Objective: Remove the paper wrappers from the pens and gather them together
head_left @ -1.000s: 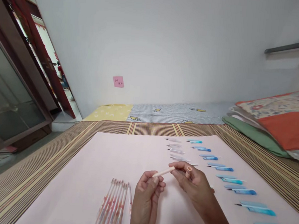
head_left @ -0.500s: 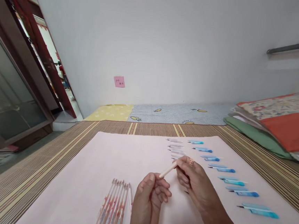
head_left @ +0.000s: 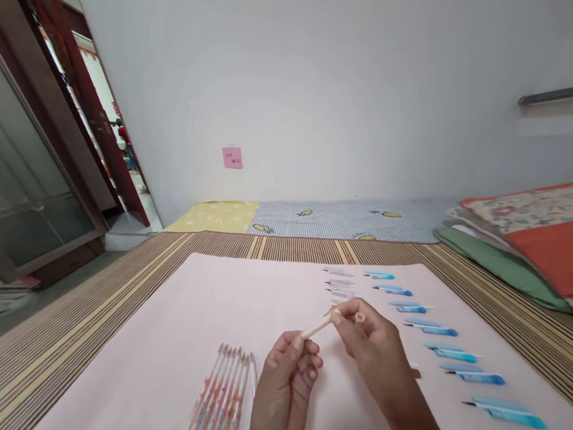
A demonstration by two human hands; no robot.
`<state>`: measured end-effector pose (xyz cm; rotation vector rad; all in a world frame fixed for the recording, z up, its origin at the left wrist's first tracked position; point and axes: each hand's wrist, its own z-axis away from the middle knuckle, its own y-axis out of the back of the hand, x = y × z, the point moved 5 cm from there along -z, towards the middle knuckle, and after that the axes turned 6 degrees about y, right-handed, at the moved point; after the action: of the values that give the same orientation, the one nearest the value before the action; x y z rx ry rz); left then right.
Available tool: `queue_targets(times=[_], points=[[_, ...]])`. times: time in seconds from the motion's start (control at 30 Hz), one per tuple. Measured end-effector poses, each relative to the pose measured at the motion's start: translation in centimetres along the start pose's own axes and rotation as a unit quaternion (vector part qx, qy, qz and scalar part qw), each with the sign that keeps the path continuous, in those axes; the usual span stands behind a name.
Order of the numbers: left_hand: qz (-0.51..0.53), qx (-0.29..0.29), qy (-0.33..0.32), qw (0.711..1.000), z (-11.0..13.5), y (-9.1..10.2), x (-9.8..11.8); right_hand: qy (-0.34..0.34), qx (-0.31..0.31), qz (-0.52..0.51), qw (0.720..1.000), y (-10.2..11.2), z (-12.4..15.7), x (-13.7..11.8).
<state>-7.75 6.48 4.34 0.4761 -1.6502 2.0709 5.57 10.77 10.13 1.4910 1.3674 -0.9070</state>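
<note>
Above the pale pink sheet [head_left: 155,337], my left hand [head_left: 284,385] pinches the lower end of a slim pale pink pen [head_left: 317,327] between thumb and fingers. My right hand [head_left: 369,336] has its fingertips closed on the pen's upper end. A small round, hollow pink piece [head_left: 360,318], perhaps a cap, shows between the fingers of that same hand. To the left of my left hand lies a row of several refills [head_left: 218,393] with brownish tips. Several blue pen sets [head_left: 473,375], each with a dark-tipped refill, lie in a column on the right.
Greyish pen parts [head_left: 340,285] lie beyond my right hand, partly hidden by it. A striped mat [head_left: 125,281] extends under the sheet. Folded bedding [head_left: 539,244] is stacked at the right. A pink note [head_left: 232,157] is stuck on the wall; a person is visible through the doorway.
My left thumb has closed onto the pen's lower end. My right hand has turned, and the hollow pink piece now shows in its fingers.
</note>
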Motion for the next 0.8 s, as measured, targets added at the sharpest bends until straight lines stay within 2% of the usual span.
queue_targets(times=[0.13,0.33,0.47,0.57,0.8], points=[[0.105,0.031,0.03,0.994,-0.7,1.0,-0.4,0.067,-0.036,0.072,0.994,-0.9,1.6,-1.9],[0.167,-0.022,0.082,0.982,-0.9,0.7,-1.2,0.179,-0.056,0.082,0.979,-2.3,3.1,-3.2],[0.161,-0.038,0.087,0.982,-0.8,0.7,-1.4,0.216,-0.05,0.099,0.97,-2.6,3.5,-2.9],[0.152,-0.04,0.077,0.985,-1.0,0.8,-1.6,0.19,-0.047,0.096,0.976,-2.2,3.4,-2.4],[0.11,-0.007,0.063,0.992,-1.3,1.1,-1.8,0.018,-0.032,0.02,0.999,-0.4,2.0,1.1]])
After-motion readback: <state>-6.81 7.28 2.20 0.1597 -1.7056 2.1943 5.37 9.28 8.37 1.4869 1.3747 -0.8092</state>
